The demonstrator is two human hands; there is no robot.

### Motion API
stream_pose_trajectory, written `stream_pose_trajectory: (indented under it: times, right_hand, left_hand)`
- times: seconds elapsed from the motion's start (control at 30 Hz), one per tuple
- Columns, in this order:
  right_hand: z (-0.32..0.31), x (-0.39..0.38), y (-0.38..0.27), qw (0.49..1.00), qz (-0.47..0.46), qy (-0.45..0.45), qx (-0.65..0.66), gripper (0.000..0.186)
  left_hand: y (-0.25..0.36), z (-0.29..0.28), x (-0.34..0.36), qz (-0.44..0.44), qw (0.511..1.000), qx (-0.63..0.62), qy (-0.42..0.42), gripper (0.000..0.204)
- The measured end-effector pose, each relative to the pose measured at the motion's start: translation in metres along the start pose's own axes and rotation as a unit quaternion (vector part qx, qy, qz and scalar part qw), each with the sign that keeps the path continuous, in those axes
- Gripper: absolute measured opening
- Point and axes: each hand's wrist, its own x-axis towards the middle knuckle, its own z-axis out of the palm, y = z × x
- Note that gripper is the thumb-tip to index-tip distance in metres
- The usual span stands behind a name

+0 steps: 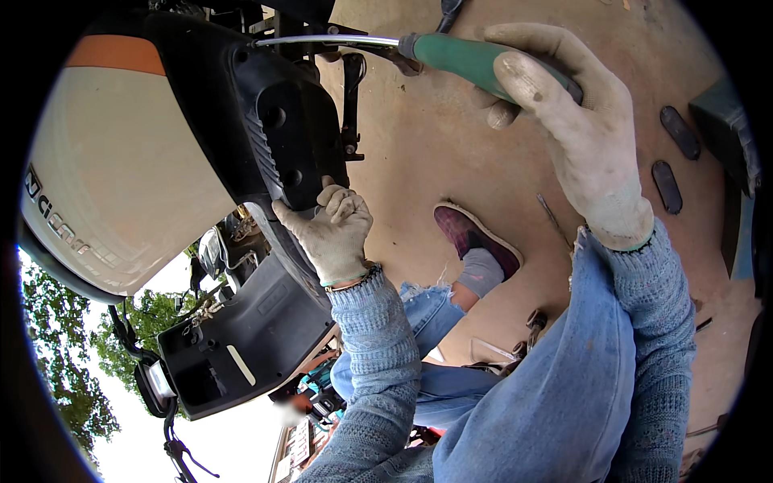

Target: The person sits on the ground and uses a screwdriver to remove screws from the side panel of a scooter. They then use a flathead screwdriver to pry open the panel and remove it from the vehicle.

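Observation:
My gloved right hand (576, 129) grips a screwdriver's green handle (447, 55); its long metal shaft (330, 39) reaches left to a recessed hole at the top of a black plastic panel (302, 137) on a scooter. My gloved left hand (326, 229) is at the panel's lower edge, beside a grey trim strip, thumb out and fingers curled; whether they hold anything small is unclear. The scooter's cream body (121, 161), with an orange band (117, 50), fills the left.
Below are the black footboard (233, 338) and a blurred person (298, 402). My shoe (479, 237) rests on the concrete floor (403, 145), near a thin metal tool (547, 209), an L-shaped bar (491, 346) and two dark oval pieces (680, 133). A dark bin-like object (721, 129) stands at the right.

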Motion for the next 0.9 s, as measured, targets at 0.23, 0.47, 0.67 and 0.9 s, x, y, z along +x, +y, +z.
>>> stream_pose_trajectory:
  times: [0.23, 0.47, 0.67, 0.9]
  right_hand:
    - [-0.0012, -0.0008, 0.0012, 1.000, -0.001, -0.008, -0.006, 0.040]
    - [0.0000, -0.0001, 0.0021, 1.000, -0.005, -0.006, -0.003, 0.040]
    - [-0.0011, 0.0002, 0.0040, 1.000, -0.003, -0.005, -0.012, 0.040]
    - [0.0000, 0.0002, 0.0030, 1.000, -0.005, -0.008, -0.017, 0.041]
  left_hand:
    - [0.0008, -0.0020, 0.0018, 0.000, 1.000, -0.003, -0.002, 0.074]
    - [-0.0015, -0.0001, 0.0000, 0.011, 1.000, 0.016, -0.006, 0.076]
    - [0.0023, -0.0024, -0.0001, -0.008, 0.999, 0.009, -0.033, 0.076]
    - [-0.0007, 0.0023, 0.0002, -0.001, 1.000, 0.004, -0.009, 0.076]
